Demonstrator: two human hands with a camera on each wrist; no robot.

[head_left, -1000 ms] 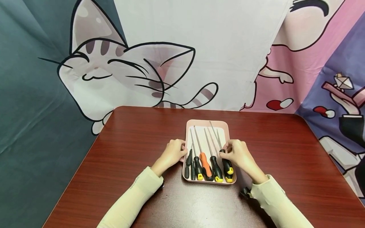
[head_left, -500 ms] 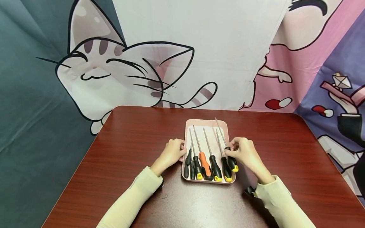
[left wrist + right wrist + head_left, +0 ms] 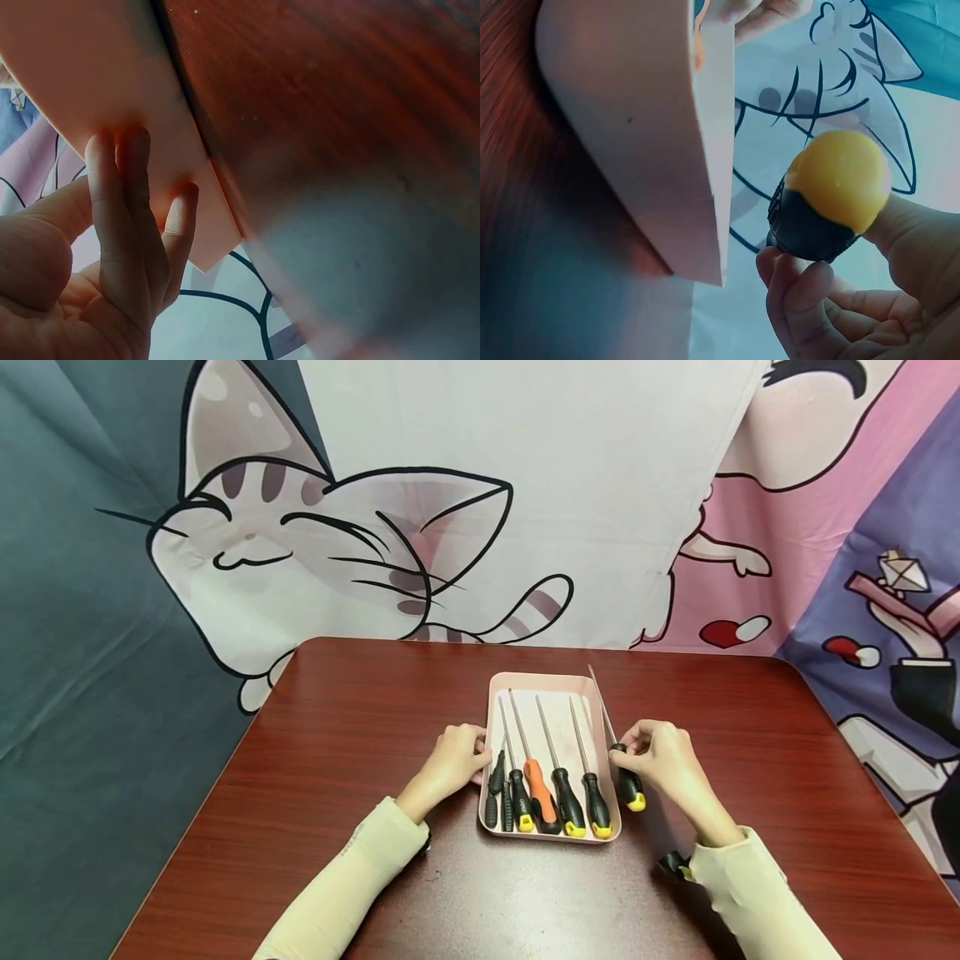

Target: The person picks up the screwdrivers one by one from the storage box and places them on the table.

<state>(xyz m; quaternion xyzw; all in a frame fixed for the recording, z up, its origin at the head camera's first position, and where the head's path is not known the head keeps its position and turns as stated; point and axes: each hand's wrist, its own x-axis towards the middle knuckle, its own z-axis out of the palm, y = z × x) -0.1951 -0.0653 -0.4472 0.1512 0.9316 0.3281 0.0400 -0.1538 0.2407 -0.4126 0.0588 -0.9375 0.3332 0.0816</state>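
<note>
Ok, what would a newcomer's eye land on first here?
Probably the large cartoon cat on the backdrop behind the table. Next, the orange-handled screwdriver among black-handled ones in the pink tray. Then the yellow-ended screwdriver in the right hand, at the tray's right side.

The head view is bright, even and mostly sharp. Pale glare whitens the near part of the glossy reddish-brown wood-grained table (image 3: 375, 702), and a dark shadow lies beside the cream fabric right sleeve (image 3: 757, 897). The left-wrist view is dim and hazy, table grain smeared, with reddish shading where the bare left hand (image 3: 120, 262) meets the pink rectangular tray (image 3: 60, 60). The right-wrist view is bluish; shadow lines the tray's base, and a rounded yellow-and-black screwdriver handle (image 3: 832, 187) catches a faint highlight.
</note>
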